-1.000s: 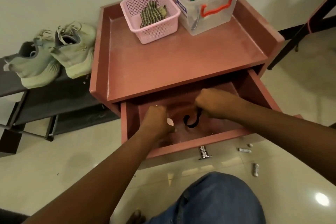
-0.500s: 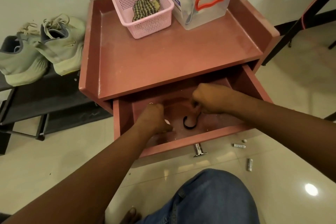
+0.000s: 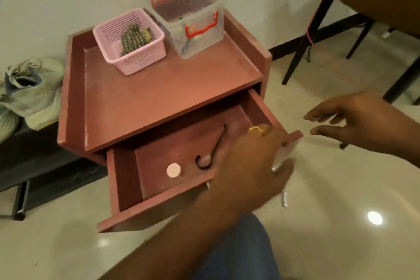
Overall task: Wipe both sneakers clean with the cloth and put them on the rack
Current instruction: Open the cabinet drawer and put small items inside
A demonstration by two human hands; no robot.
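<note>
Head view. The red-brown cabinet (image 3: 159,88) fills the centre of the frame. Its drawer (image 3: 123,179) is pulled open toward 6 o'clock.

The left hand (image 3: 247,163) is over the right front corner of the drawer, with its back to the camera and its fingers partly bent. A small yellow item (image 3: 255,129) shows at the fingertips. The blur makes it impossible to tell whether the hand grips it.

The right hand (image 3: 354,120) is at 3 o'clock, apart from the drawer's right wall and above the floor. Its fingers are extended and spread, pointing toward 9 o'clock, and it holds nothing.

The sneakers (image 3: 34,93) are pale green and sit side by side at 9 o'clock on top of the black rack (image 3: 45,154), just beside the cabinet's left wall. The frame edge cuts off the outer one.

The cloth (image 3: 134,37) is checked and lies crumpled inside the pink basket (image 3: 141,61) at 11 o'clock on the cabinet top, well apart from both hands. A clear box (image 3: 204,41) with orange handles stands just beside the basket, on its 3 o'clock side.

The drawer holds a black hooked cord (image 3: 212,150), with a pale round disc (image 3: 173,170) at its 8 o'clock side.

A small cylinder (image 3: 284,199) lies on the floor at 4 o'clock. A denim-covered knee (image 3: 238,252) is at 6 o'clock.
</note>
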